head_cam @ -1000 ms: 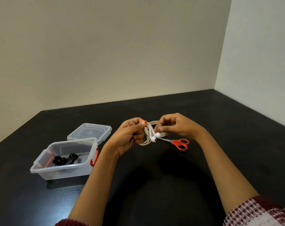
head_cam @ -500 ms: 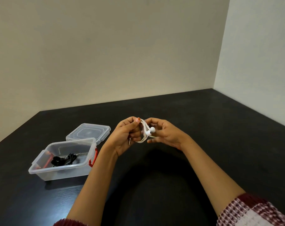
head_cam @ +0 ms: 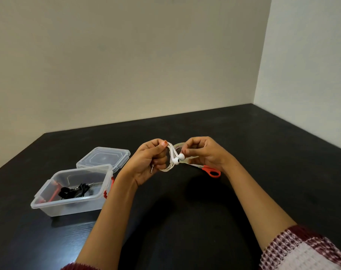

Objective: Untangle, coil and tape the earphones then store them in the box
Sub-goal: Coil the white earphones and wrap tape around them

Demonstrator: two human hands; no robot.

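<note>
Near left, on the black table (head_cam: 185, 221): the open box (head_cam: 48, 206), black earphones (head_cam: 74, 191) inside. Mid-field, above the table: my left hand (head_cam: 150, 162) grips the coiled white earphones (head_cam: 174, 159). My right hand (head_cam: 206, 154) curls at the earbuds, and I cannot tell if it pinches them. Behind: scissors (head_cam: 211, 171), tape roll (head_cam: 178, 146).

Dark table (head_cam: 263, 152) set in a room corner. At left, a clear plastic box (head_cam: 74, 208) is placed, its lid (head_cam: 104, 157) just behind it. Near centre, orange-handled scissors (head_cam: 211, 171) and a partly hidden tape roll (head_cam: 190, 159) are laid.
</note>
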